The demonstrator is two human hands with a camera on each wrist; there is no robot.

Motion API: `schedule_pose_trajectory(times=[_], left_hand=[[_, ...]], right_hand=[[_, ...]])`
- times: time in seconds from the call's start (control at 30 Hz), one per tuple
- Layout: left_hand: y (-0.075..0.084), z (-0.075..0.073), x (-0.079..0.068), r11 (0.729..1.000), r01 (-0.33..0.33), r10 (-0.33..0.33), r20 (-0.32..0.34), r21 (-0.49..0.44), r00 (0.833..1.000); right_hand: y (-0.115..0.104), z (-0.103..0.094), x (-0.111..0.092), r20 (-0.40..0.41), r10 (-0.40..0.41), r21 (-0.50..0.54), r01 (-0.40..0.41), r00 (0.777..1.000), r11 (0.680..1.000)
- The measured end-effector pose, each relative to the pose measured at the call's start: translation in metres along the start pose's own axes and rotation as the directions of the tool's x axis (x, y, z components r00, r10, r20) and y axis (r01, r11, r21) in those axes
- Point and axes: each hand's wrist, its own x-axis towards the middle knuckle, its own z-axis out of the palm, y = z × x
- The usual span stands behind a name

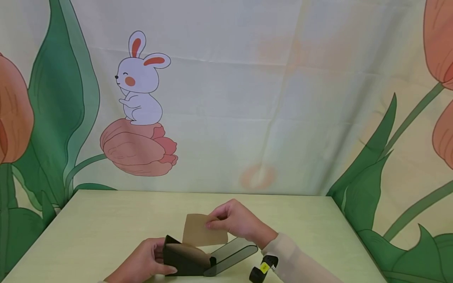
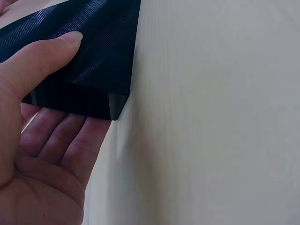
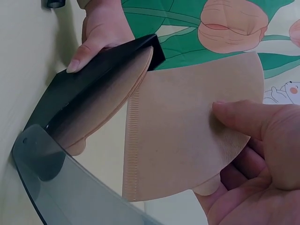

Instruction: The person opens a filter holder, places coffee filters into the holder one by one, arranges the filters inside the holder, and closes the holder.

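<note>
My left hand (image 1: 143, 259) grips a black filter-paper holder (image 1: 182, 261), its thumb on one side and the fingers on the other. A clear smoky lid (image 1: 235, 255) swings out from the holder to the right. Inside it, the right wrist view shows a stack of brown coffee filters (image 3: 117, 101). Between thumb and fingers, my right hand (image 1: 238, 222) pinches a single brown coffee filter (image 3: 180, 126) with a crimped seam, held above the holder and lid. In the left wrist view, the left thumb (image 2: 51, 54) presses on the holder's textured side.
A pale table (image 1: 301, 220) lies beneath both hands. A small black-and-yellow device (image 1: 263, 268) sits beside the right sleeve. Behind the table hangs a cloth backdrop (image 1: 219, 98) printed with a rabbit and tulips.
</note>
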Motion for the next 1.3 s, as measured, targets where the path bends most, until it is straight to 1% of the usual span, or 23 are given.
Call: schedule_pose_trajectory(times=[0.17,0.33,0.47,0.6,0.77,0.97,1.3], left_hand=[[-0.001,-0.001,0.001,1.0,-0.01,0.01,0.003,0.005,1.0],[-0.002,-0.002,0.0,1.0,-0.024,0.024,0.008,0.007,1.0],[-0.001,-0.002,0.0,1.0,-0.02,0.02,0.008,0.009,1.0],[-0.001,-0.002,0.001,0.999,-0.011,0.011,0.002,0.03,1.0],[-0.001,-0.002,0.002,0.999,0.007,-0.007,0.003,0.038,1.0],[-0.003,-0.002,0.001,1.0,-0.013,0.013,0.008,0.011,1.0],[-0.003,-0.003,0.001,1.0,-0.005,0.004,0.008,0.016,1.0]], right_hand=[[-0.002,0.007,0.0,0.015,-0.013,0.002,0.013,1.0,1.0],[-0.002,0.014,0.0,0.034,-0.016,-0.02,0.016,0.999,1.0],[-0.002,0.021,0.001,0.041,-0.025,-0.047,0.027,0.999,0.999],[0.0,0.027,0.002,0.047,-0.04,-0.059,0.042,0.998,0.997],[0.003,0.034,0.003,0.056,-0.03,-0.067,0.034,0.998,0.997],[0.005,0.042,0.002,0.061,-0.014,-0.087,0.02,0.998,0.996],[0.007,0.049,0.003,0.066,-0.025,-0.076,0.03,0.998,0.997]])
